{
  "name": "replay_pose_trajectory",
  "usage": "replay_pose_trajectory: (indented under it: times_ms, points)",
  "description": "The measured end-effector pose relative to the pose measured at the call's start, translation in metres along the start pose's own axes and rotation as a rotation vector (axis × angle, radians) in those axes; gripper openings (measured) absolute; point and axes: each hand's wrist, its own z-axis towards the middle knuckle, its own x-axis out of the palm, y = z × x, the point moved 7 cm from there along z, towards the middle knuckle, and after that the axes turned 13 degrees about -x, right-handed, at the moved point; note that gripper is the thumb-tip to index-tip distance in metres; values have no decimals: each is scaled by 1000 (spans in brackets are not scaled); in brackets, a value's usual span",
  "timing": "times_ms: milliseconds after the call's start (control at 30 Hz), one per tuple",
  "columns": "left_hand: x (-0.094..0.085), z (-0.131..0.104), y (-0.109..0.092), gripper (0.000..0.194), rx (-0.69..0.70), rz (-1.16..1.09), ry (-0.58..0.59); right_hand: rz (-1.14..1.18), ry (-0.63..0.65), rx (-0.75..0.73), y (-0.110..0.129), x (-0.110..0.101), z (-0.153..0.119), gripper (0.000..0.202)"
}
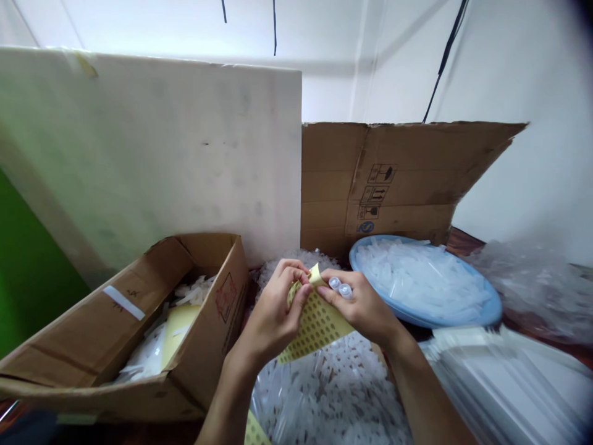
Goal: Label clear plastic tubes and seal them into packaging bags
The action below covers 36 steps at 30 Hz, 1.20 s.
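A yellow sticker sheet (319, 321) covered in rows of dark round dots hangs between my two hands. My left hand (282, 300) is closed in a pinch at the sheet's upper left edge. With thumb and fingers, my right hand (354, 303) grips the sheet's upper edge, where a corner is curled up. Two clear plastic tubes (340, 287) with round whitish ends also stick out of the right hand. Below the sheet lies a heap of small translucent plastic pieces (324, 395), partly hidden by the sheet and my arms.
At left stands an open cardboard box (185, 371) holding white pieces and yellow sheets. A blue basin (417, 318) at right is full of clear strips. Blurred white trays (509, 383) lie at lower right. A cardboard panel (412, 179) and a white board (185, 154) stand behind.
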Motion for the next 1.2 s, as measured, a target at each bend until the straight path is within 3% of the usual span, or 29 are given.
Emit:
replay_pose_trajectory:
  times_ms: [333, 1000, 1200]
  points:
    - [9, -1, -15, 12, -92, -165, -42, -149, 15, -78, -1, 5, 1, 21]
    - [8, 0, -10, 3, -92, -167, -117, -154, 6, -121, 4, 9, 2, 21]
    - [3, -1, 5, 46, -168, -100, 22, -116, -10, -76, 8, -4, 0, 17]
